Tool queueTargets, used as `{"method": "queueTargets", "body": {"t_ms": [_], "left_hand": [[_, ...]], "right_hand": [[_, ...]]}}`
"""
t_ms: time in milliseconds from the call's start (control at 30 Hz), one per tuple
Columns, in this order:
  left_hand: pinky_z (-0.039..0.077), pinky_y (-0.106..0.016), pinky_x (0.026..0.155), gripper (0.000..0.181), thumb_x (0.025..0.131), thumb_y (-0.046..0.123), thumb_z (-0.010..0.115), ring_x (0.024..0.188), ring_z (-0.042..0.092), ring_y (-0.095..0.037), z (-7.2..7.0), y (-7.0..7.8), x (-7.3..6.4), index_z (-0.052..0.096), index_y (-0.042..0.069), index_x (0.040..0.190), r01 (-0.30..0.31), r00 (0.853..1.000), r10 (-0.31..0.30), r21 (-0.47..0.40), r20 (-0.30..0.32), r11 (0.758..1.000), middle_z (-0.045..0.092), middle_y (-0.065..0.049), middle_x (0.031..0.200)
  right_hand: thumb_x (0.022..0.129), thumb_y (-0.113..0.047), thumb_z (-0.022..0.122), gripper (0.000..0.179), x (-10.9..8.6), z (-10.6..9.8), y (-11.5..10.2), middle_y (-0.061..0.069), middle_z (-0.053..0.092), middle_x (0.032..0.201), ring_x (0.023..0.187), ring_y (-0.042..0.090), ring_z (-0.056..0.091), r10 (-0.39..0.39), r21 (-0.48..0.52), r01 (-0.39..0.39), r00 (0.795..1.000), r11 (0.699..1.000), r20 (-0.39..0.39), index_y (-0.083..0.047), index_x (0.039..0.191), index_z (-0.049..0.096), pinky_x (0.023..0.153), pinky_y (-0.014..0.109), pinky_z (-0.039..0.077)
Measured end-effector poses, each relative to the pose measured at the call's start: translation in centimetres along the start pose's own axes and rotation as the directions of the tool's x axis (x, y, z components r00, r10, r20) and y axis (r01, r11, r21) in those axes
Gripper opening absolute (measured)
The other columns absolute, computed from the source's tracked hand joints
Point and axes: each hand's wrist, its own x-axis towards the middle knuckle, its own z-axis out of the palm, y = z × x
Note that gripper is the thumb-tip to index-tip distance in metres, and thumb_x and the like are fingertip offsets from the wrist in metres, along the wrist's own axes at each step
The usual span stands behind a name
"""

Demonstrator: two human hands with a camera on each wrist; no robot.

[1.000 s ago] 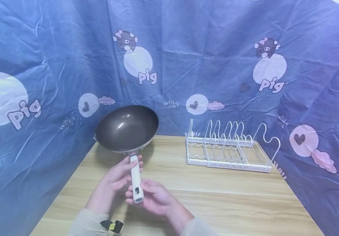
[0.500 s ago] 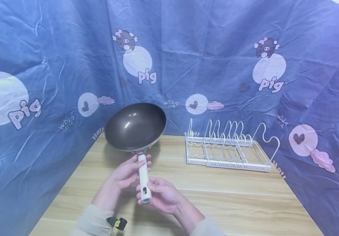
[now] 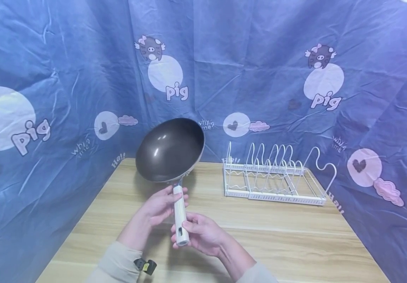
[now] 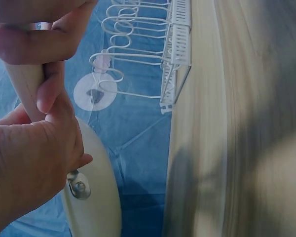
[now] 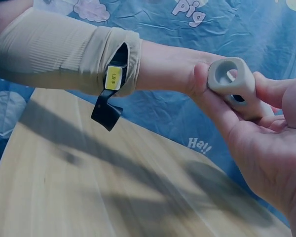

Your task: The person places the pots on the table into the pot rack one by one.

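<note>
A dark-lined wok point(image 3: 170, 151) with a pale outside hangs above the table, tilted so its inside faces the head camera and its right side rides higher. My left hand point(image 3: 162, 204) grips the upper part of its white handle point(image 3: 180, 212), thumb on top, just below the pan. Near the handle's end, my right hand point(image 3: 203, 234) holds it between thumb and fingers. In the left wrist view the wok's cream outer wall point(image 4: 101, 197) and a metal rivet show beyond my left hand point(image 4: 34, 158). The right wrist view shows the handle's hollow end point(image 5: 229, 76) in my right hand point(image 5: 266, 143).
A white wire rack point(image 3: 274, 181) with several upright loops stands at the back right of the wooden table point(image 3: 260, 243). Blue printed cloth point(image 3: 253, 70) hangs behind and along both sides. A black strap with a yellow label point(image 5: 113, 78) is on the left sleeve.
Both hands have carried the wok to the right and slightly up, toward the rack. The wok has tipped further, its right rim rising. Both grips stay on the handle.
</note>
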Motion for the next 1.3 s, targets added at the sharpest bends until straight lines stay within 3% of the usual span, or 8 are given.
{"method": "queueTargets", "body": {"t_ms": [133,367,567,767,1000,1167,1300], "left_hand": [[0.056,-0.035,0.117,0.061,0.110,0.009,0.054,0.123,0.065,-0.017,0.6,0.3,0.1,0.028,-0.004,0.164,-0.002,1.000,0.002,0.010,-0.014,1.000,0.059,-0.003,0.140],[0.058,-0.033,0.113,0.060,0.110,0.009,0.056,0.121,0.067,-0.016,1.1,0.2,0.3,0.032,-0.003,0.164,-0.001,1.000,0.002,0.019,-0.025,1.000,0.063,-0.001,0.136],[0.053,-0.037,0.114,0.060,0.107,0.013,0.062,0.118,0.068,-0.018,1.5,0.2,0.4,0.038,-0.003,0.160,0.007,0.999,-0.003,0.083,-0.050,0.997,0.066,-0.003,0.131],[0.051,-0.035,0.106,0.050,0.101,0.012,0.072,0.108,0.066,-0.018,2.2,0.0,0.8,0.053,0.003,0.147,0.025,0.997,-0.017,0.118,-0.070,0.993,0.065,0.001,0.114],[0.056,-0.035,0.106,0.043,0.102,0.008,0.068,0.106,0.067,-0.020,2.5,-0.2,1.2,0.053,0.004,0.143,0.010,0.999,-0.007,0.077,-0.036,0.997,0.064,-0.001,0.113],[0.056,-0.038,0.116,0.047,0.104,0.002,0.061,0.111,0.067,-0.016,2.6,-0.3,1.3,0.046,0.000,0.149,0.008,0.999,-0.008,-0.013,0.034,1.000,0.061,-0.003,0.121],[0.059,-0.035,0.113,0.047,0.104,-0.001,0.059,0.114,0.066,-0.016,2.7,-0.6,1.3,0.046,0.002,0.149,0.012,0.998,-0.007,-0.072,0.068,0.997,0.060,-0.002,0.122]], "right_hand": [[0.117,-0.009,0.035,0.045,-0.3,0.1,-0.4,-0.003,0.072,0.119,0.106,0.012,0.076,0.018,-0.037,-0.019,0.999,0.999,-0.045,0.003,0.160,0.032,0.103,0.033,0.064],[0.116,-0.009,0.042,0.052,-0.8,0.5,-1.1,0.000,0.070,0.118,0.105,0.014,0.076,0.001,-0.099,-0.006,0.999,0.995,-0.054,0.008,0.162,0.028,0.101,0.035,0.065],[0.114,-0.010,0.048,0.058,-1.2,1.1,-1.6,0.004,0.066,0.115,0.101,0.016,0.076,0.046,-0.185,-0.077,0.985,0.980,-0.169,0.010,0.164,0.026,0.097,0.036,0.067],[0.113,-0.009,0.050,0.056,-1.4,1.8,-1.8,0.006,0.064,0.112,0.098,0.016,0.075,0.043,-0.252,-0.108,0.967,0.962,-0.252,0.012,0.161,0.031,0.097,0.039,0.068],[0.111,-0.008,0.054,0.060,-1.8,2.2,-1.8,0.008,0.063,0.109,0.094,0.018,0.074,0.029,-0.254,-0.116,0.945,0.960,-0.325,0.007,0.165,0.030,0.096,0.041,0.068],[0.108,-0.005,0.058,0.071,-2.1,1.9,-1.5,0.008,0.063,0.106,0.092,0.018,0.073,0.032,-0.244,-0.126,0.934,0.962,-0.356,0.005,0.169,0.023,0.092,0.042,0.069],[0.106,-0.004,0.061,0.073,-2.4,1.6,-1.3,0.009,0.065,0.108,0.092,0.019,0.073,0.030,-0.240,-0.130,0.924,0.962,-0.381,0.006,0.168,0.024,0.090,0.042,0.069]]}}
